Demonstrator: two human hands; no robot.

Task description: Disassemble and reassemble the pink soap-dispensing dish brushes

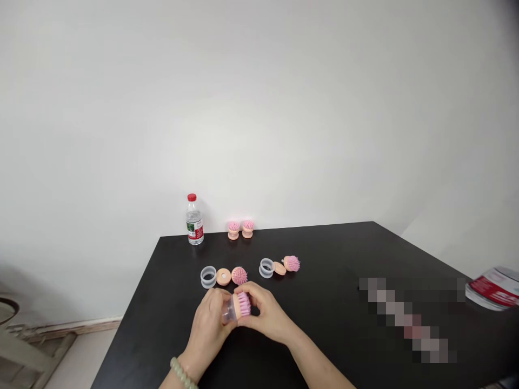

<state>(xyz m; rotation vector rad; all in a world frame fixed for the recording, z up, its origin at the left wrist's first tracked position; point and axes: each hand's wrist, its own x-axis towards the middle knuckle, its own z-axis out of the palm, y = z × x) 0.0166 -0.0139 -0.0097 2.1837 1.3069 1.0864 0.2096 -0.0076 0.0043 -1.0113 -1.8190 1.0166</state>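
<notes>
Between my two hands is a small round scrub brush (238, 306) with pink bristles, a peach collar and a clear body, tilted so its bristles face right. My left hand (208, 313) is wrapped round the clear end. The fingers of my right hand (265, 310) pinch the collar at the bristle side. Just beyond my hands lie a clear ring (208, 272), a peach disc (223, 277) and a pink bristle head (239, 275). Farther right are a second clear ring (266, 263), a peach disc (279, 268) and a bristle head (292, 263) on its side.
Two assembled brushes, one (233, 230) left of the other (247, 229), stand at the back of the black table (324, 254) by the wall. A water bottle (195, 224) with a red cap is left of them. A red-and-white package (494, 289) lies at the right edge.
</notes>
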